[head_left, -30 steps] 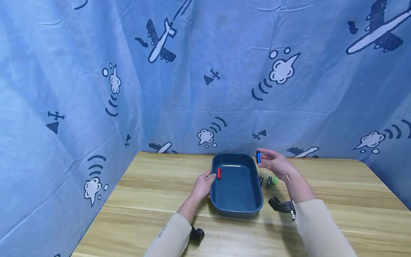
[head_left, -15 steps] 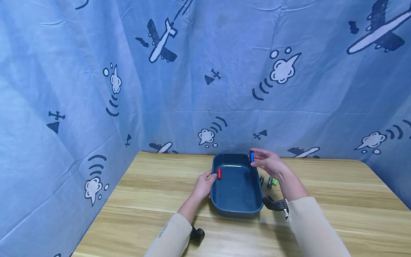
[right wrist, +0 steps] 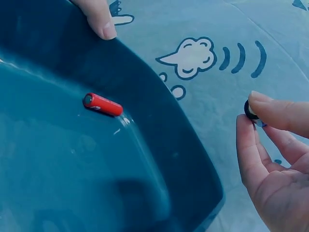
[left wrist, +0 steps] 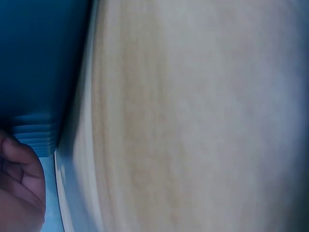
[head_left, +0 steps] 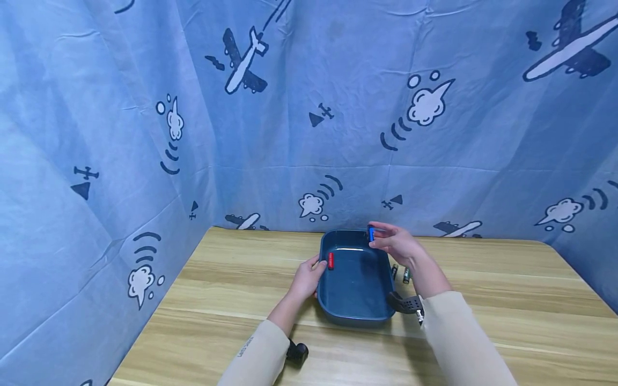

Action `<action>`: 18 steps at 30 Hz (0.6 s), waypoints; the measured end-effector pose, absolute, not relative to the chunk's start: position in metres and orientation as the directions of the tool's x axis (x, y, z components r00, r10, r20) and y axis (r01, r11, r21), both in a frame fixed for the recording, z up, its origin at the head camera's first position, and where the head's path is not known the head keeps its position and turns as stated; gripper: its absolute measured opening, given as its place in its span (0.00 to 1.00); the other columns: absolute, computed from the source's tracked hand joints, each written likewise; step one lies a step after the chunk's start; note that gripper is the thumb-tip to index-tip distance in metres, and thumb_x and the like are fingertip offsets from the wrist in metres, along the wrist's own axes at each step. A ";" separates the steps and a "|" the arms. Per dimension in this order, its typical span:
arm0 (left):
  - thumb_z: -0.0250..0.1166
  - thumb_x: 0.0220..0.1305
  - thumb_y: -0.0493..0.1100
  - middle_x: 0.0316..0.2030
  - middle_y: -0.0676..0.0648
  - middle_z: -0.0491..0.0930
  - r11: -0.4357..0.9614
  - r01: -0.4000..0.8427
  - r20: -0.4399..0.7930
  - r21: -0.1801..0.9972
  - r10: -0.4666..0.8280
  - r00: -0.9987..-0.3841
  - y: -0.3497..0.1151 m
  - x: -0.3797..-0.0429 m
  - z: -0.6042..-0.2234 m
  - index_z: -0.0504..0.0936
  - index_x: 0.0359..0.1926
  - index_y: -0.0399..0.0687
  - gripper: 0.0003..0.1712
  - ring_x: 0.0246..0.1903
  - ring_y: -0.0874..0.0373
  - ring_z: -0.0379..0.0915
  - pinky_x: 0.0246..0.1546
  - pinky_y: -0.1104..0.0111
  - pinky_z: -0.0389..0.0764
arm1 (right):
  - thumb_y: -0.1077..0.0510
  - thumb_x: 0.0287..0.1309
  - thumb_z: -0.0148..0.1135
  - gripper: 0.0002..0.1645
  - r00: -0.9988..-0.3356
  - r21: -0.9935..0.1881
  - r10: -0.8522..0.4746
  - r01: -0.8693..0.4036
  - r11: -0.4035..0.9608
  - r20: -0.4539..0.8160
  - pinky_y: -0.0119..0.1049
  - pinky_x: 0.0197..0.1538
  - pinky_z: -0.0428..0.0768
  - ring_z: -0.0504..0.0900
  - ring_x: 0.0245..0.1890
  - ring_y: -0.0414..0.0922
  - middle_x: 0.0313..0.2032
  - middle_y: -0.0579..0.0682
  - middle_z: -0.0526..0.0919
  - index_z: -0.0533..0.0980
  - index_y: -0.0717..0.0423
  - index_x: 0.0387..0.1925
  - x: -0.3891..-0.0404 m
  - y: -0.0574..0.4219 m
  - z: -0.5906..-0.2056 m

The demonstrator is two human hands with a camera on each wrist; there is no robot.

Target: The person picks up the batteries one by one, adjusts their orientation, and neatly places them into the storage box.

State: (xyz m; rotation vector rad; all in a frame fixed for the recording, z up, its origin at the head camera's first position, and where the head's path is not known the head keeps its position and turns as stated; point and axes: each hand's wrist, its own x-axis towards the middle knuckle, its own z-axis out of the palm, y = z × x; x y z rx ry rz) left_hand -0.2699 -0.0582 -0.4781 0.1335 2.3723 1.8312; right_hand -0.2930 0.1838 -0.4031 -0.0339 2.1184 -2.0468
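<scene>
A dark blue rectangular bin (head_left: 354,289) stands on the wooden table. My left hand (head_left: 305,277) grips its left wall, and in the right wrist view the thumb (right wrist: 100,18) lies over the rim. Inside the bin, along that left side, lies a red battery (head_left: 330,261), also plain in the right wrist view (right wrist: 103,105). My right hand (head_left: 397,244) pinches a blue and black battery (head_left: 371,234) between thumb and fingertips, held roughly upright over the bin's far right corner. From the right wrist view only the dark end of that battery (right wrist: 250,111) shows.
Right of the bin, a dark battery (head_left: 395,270) and a dark green battery (head_left: 406,276) lie on the table (head_left: 507,300), partly beneath my right forearm. A blue curtain (head_left: 347,134) printed with airplanes hangs behind. Black wrist mounts (head_left: 404,304) stick out from both forearms.
My right hand has carried the blue battery leftward, from beside the bin to over its far right corner. The light green battery is now hidden behind my right arm. My left hand stays put.
</scene>
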 end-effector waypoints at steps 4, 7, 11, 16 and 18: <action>0.53 0.69 0.48 0.14 0.45 0.73 0.250 -0.004 -0.044 0.968 0.154 -0.987 -0.058 -0.270 -0.478 0.68 0.64 0.46 0.25 0.04 0.59 0.63 0.04 0.72 0.68 | 0.73 0.54 0.57 0.39 -0.981 -0.992 -0.150 0.115 0.046 -0.121 0.48 0.65 0.60 0.63 0.57 0.53 0.63 0.66 0.56 0.55 0.65 0.67 -0.295 0.180 -0.403; 0.53 0.69 0.49 0.14 0.46 0.73 0.253 -0.001 -0.040 0.968 0.150 -0.988 -0.057 -0.270 -0.478 0.69 0.64 0.47 0.25 0.04 0.60 0.64 0.05 0.72 0.68 | 0.73 0.54 0.57 0.40 -0.983 -0.993 -0.143 0.111 0.041 -0.116 0.48 0.65 0.60 0.59 0.60 0.55 0.64 0.65 0.55 0.55 0.64 0.67 -0.297 0.177 -0.404; 0.53 0.68 0.50 0.14 0.47 0.74 0.263 -0.012 -0.051 0.965 0.140 -0.989 -0.057 -0.270 -0.478 0.68 0.64 0.49 0.26 0.05 0.59 0.65 0.05 0.72 0.69 | 0.73 0.53 0.59 0.40 -0.984 -0.993 -0.130 0.116 0.031 -0.119 0.50 0.65 0.59 0.57 0.62 0.58 0.64 0.66 0.55 0.55 0.65 0.67 -0.300 0.175 -0.406; 0.53 0.68 0.50 0.14 0.47 0.72 0.269 -0.032 -0.068 0.963 0.127 -0.990 -0.057 -0.270 -0.478 0.67 0.65 0.50 0.26 0.05 0.59 0.64 0.06 0.72 0.69 | 0.74 0.53 0.57 0.40 -0.983 -0.991 -0.128 0.134 0.013 -0.134 0.49 0.64 0.60 0.60 0.60 0.56 0.62 0.66 0.57 0.56 0.66 0.67 -0.305 0.173 -0.410; 0.53 0.68 0.51 0.15 0.46 0.73 0.271 -0.035 -0.070 0.962 0.122 -0.990 -0.057 -0.269 -0.478 0.66 0.66 0.51 0.27 0.06 0.59 0.65 0.06 0.72 0.70 | 0.74 0.53 0.58 0.39 -0.982 -0.990 -0.126 0.138 0.015 -0.139 0.48 0.64 0.62 0.62 0.57 0.54 0.61 0.65 0.58 0.57 0.66 0.67 -0.307 0.172 -0.413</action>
